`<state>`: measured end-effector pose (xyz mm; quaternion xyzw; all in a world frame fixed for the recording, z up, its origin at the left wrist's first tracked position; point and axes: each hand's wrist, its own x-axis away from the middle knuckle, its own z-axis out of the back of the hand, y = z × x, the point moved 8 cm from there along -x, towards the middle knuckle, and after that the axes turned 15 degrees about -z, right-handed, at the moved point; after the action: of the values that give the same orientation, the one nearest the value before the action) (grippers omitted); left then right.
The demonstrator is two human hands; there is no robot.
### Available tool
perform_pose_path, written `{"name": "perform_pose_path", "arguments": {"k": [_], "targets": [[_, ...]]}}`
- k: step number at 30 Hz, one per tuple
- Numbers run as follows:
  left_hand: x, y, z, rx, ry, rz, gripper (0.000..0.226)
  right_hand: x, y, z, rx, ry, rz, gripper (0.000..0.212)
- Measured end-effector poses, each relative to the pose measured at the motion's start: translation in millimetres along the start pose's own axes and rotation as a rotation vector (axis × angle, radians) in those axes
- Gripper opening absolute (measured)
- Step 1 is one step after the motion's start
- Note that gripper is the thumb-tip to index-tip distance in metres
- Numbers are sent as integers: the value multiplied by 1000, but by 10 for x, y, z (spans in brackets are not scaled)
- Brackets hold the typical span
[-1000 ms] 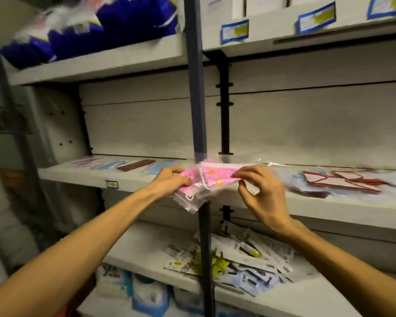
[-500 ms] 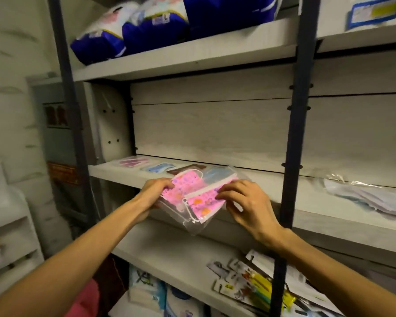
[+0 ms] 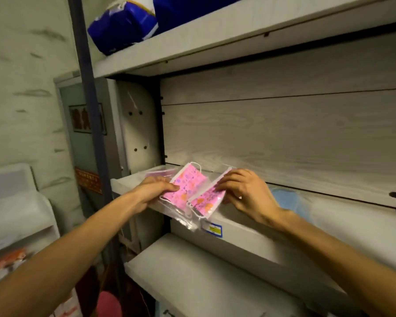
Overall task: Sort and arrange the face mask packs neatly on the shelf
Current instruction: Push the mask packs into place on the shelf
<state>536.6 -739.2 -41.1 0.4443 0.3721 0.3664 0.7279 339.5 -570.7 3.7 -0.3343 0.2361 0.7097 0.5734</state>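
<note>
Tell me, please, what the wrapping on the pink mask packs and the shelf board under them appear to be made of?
The wrapping looks like thin clear plastic film: glossy, crinkled, with the pink masks showing through. The shelf board looks like matt pale laminated wood, though only a printed grain on the back panel suggests this.

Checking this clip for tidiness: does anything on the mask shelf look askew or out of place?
Yes. The two pink mask packs sit tilted and overlapping, hanging over the shelf's front edge, both hands on them: left hand, right hand.

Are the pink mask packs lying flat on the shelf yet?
No: pink mask packs, gripped by both hands, tilt and overhang the shelf edge.
</note>
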Motion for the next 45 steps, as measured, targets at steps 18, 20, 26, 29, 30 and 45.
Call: {"name": "perform_pose_path", "arguments": {"k": [18,20,26,29,30,45], "targets": [[-2182,-786,1291,-238,18,-47,19,-1890,118,-1962,110,-138,-162,27],[-2472,-911,1372,-303,-38,-57,17,-2088,149,-2251,134,-204,-207,30],[-3063,-1399,1350,-455,-222,-83,26,-2190,366,-3136,150,-567,-447,46],[-3158,-1471,1356,-585,-251,-153,37,-2160,431,-3284,49,-612,-554,64],[-3159,-1463,1355,-643,-263,-173,40,-2162,435,-3291,27,-604,-569,64],[-1839,-156,-133,-918,-356,-652,68,-860,726,-1501,368,-440,-800,76]]}}
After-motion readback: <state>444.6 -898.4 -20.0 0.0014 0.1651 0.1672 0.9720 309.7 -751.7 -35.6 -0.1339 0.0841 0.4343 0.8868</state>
